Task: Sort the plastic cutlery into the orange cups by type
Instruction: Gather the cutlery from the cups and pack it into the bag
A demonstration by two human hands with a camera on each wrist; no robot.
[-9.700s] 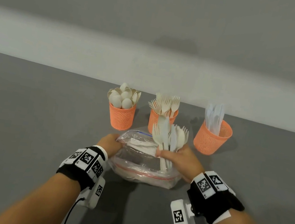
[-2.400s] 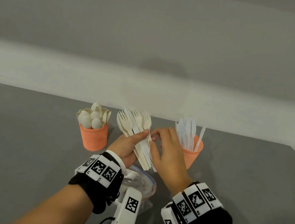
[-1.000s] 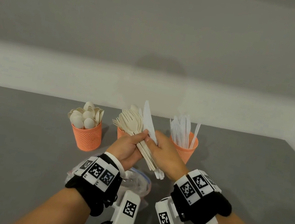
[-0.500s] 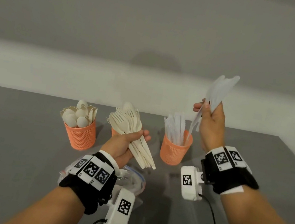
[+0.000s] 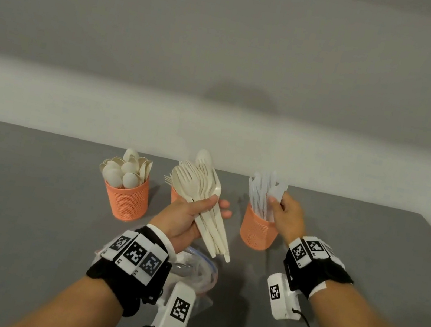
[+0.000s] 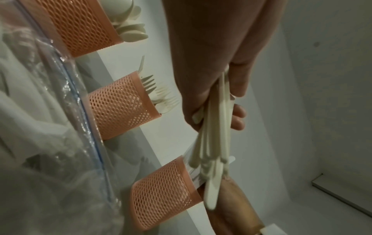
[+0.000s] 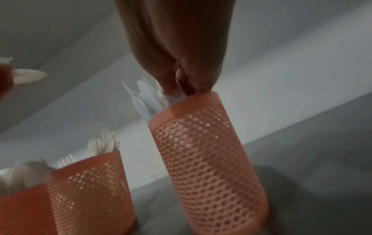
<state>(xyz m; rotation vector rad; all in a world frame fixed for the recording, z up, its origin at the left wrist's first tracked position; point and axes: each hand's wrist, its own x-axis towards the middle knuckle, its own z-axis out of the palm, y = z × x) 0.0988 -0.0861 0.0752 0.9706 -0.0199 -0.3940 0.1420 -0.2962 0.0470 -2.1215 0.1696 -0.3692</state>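
Across the middle of the head view, three orange cups stand in a row on the grey table. The left cup is full of spoons, the middle cup holds forks and is mostly hidden in the head view, and the right cup holds clear knives.

Just below centre, the left hand is raised in front of the middle cup, thumb and fingers curled round a fanned bundle of cream cutlery, mostly forks with one spoon bowl sticking up behind; the handles slant down to the right.

At right of centre, the right hand sits at the rim of the right cup, fingertips pinched on a few clear knives that stand in the cup. In the right wrist view the fingers are close together, touching the blades right at the rim.

Low in the frame, between the wrists, lies a crumpled clear bag, partly under the left wrist.
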